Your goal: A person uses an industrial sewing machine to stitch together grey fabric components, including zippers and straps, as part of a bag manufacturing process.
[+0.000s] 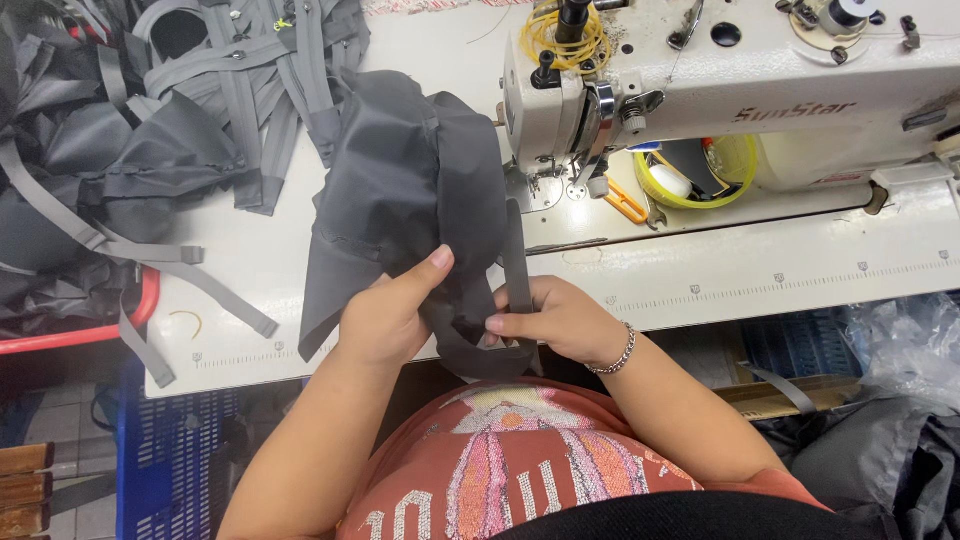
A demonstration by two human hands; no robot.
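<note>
Pinching, thumb up and pressed flat, on a fold of the dark grey fabric piece (410, 200): the left hand (385, 320), fingers curled under the cloth and hidden there. Closed likewise on the dark webbing strap (517, 262), thumb and fingertips pressed together over the flat band: the right hand (555, 318), with a silver chain bracelet (618, 355) at the wrist. Smooth, matte, thin woven stuff, creased and bunched, draped from both hands up across the front edge of the pale worktable (760, 270) toward the needle area. Narrow, ribbed and stiff by comparison, running straight up from the right fingers over the cloth, looped below them.

Just beyond, to the right: an off-white industrial sewing machine (740, 90), hard enamel body, yellow thread (570, 40) coiled on top, a round yellow tub (705, 175) tucked under its arm. To the far left: a heap of grey straps and dark fabric pieces (170, 120), limp and tangled, some hanging over the table edge. Lower left, a blue plastic crate (175, 460) with a gridded wall.
</note>
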